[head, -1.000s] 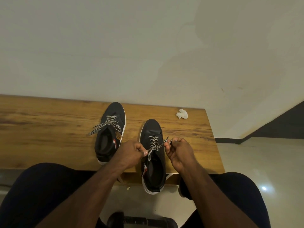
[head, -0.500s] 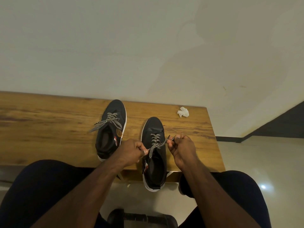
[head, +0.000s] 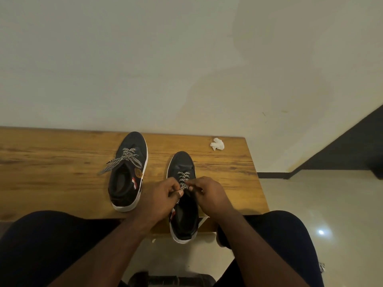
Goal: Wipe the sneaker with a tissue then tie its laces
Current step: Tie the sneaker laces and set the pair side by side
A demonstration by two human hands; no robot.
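- The sneaker (head: 182, 206) is black with a white sole and lies on the wooden counter (head: 228, 168), its heel past the near edge.
- Its laces (head: 183, 180) are black-and-white patterned and cross over the tongue.
- The left hand (head: 159, 195) pinches a lace end in a narrow grip.
- The right hand (head: 209, 193) pinches the other lace end, close beside the left one.
- A crumpled white tissue (head: 217, 144) lies near the counter's far right corner.
- A second sneaker (head: 128, 170) stands to the left, its laces loose.

bare forearms (head: 99, 251), dark navy trousers (head: 51, 241)
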